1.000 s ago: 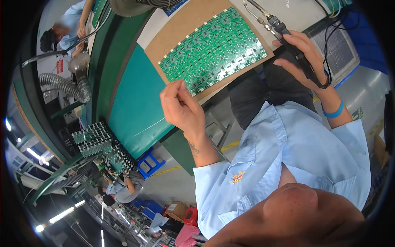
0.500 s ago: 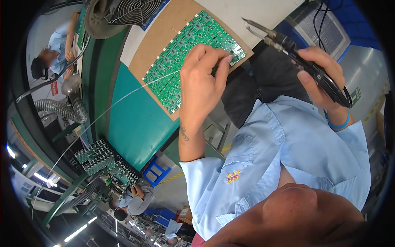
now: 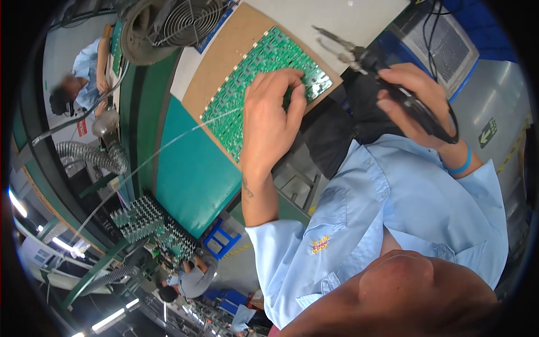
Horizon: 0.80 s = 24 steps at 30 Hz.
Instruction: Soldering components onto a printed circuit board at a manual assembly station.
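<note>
A green circuit board panel (image 3: 224, 101), crowded with small parts, lies on a brown board (image 3: 197, 84). My left hand (image 3: 269, 106) is over the panel's near half, thumb and fingers pinched together. A thin silvery solder wire (image 3: 168, 143) stretches from the far left and runs in under this hand; its end is hidden by my fingers. My right hand (image 3: 418, 104) is wrapped round the black handle of a soldering iron (image 3: 365, 62) with two thin metal prongs. Those prongs point up and left, past the panel's right corner and apart from it.
A round fan grille (image 3: 191, 19) stands at the top beside a grey duct mouth (image 3: 140, 33). A teal mat (image 3: 193, 168) covers the bench on the left. Racked boards (image 3: 149, 222) and a blue stool (image 3: 220, 238) are lower left. Co-workers (image 3: 84, 73) are farther off.
My right hand has brought the soldering iron leftward, nearer the panel. My left hand has shifted slightly left and down, still pinched. The whole view has moved a little.
</note>
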Motion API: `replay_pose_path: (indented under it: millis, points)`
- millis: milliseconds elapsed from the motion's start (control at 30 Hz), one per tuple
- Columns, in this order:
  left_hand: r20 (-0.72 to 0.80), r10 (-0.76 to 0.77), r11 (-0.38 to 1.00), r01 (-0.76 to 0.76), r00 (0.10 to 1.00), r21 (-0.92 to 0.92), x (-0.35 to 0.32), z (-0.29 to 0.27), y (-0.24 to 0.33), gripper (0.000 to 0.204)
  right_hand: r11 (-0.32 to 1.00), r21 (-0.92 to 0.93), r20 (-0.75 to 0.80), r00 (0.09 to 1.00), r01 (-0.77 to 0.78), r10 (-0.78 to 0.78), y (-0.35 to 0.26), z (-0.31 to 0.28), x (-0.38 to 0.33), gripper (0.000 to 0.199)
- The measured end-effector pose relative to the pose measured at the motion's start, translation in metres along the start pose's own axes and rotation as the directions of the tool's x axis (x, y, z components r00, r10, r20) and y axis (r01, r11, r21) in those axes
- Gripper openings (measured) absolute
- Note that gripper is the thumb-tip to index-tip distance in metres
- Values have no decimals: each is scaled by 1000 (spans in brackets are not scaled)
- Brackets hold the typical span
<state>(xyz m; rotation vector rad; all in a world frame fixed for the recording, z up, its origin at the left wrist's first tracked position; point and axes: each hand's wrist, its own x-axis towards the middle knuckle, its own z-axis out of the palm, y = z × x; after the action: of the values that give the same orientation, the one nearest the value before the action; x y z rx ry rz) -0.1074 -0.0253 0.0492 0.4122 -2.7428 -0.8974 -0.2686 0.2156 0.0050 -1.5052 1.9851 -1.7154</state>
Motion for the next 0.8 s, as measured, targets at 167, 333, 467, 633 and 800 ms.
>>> replay_pose_path:
  millis: [167, 333, 467, 633, 800]
  points:
    - [52, 18, 999, -21, 998, 44, 10, 5, 6, 20, 994, 104, -35, 998, 46, -43, 10, 6, 6, 38]
    - [75, 106, 988, -114, 991, 102, -4, -6, 7, 14, 970, 184, -121, 983, 159, -138, 25, 31, 9, 44]
    - [48, 100, 995, -101, 994, 5, -6, 8, 28, 11, 949, 256, -157, 977, 182, -145, 13, 35, 12, 49]
    - [12, 102, 994, -101, 995, -49, -9, 19, 39, 10, 943, 270, -177, 973, 193, -148, 9, 35, 11, 52]
    - [-12, 102, 993, -102, 995, -58, -12, 21, 40, 9, 949, 267, -153, 980, 168, -130, 7, 33, 8, 54]
